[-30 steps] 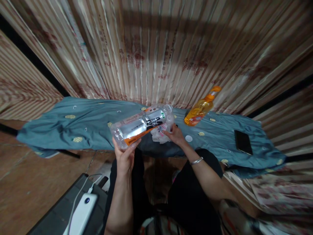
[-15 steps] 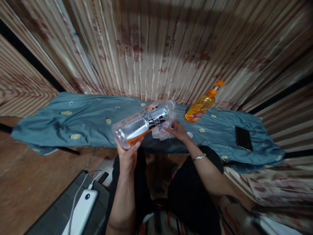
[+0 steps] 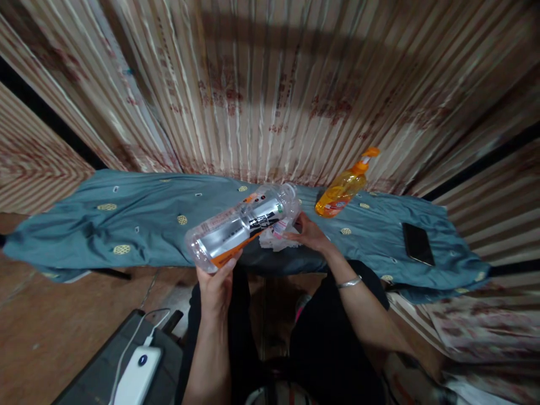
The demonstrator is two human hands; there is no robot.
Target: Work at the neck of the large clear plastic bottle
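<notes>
A large clear plastic drink bottle (image 3: pixel 244 228) with a silver and orange label lies tilted in the air, its neck up and to the right. My left hand (image 3: pixel 217 284) is closed round its base from below. At the shoulder end, my right hand (image 3: pixel 314 233), wearing a silver bracelet, has its fingers against the bottle, their tips partly hidden. Its thumb stretches left below the bottle, over a crumpled whitish plastic packet (image 3: pixel 274 242) with pink print. I cannot tell whether the packet is touched or lies on the cloth behind.
A pump bottle (image 3: pixel 340 194) of orange liquid stands on the patterned teal cloth (image 3: pixel 156 211) of the bench. Further right lies a dark phone (image 3: pixel 417 243). A white power bank (image 3: pixel 139 374) with a cable rests on a black surface at lower left. Striped curtains (image 3: pixel 261 84) hang behind.
The view has shifted slightly, so the bench sits lower in it. Both hands keep the same hold, and the bottle is about as tilted as before.
</notes>
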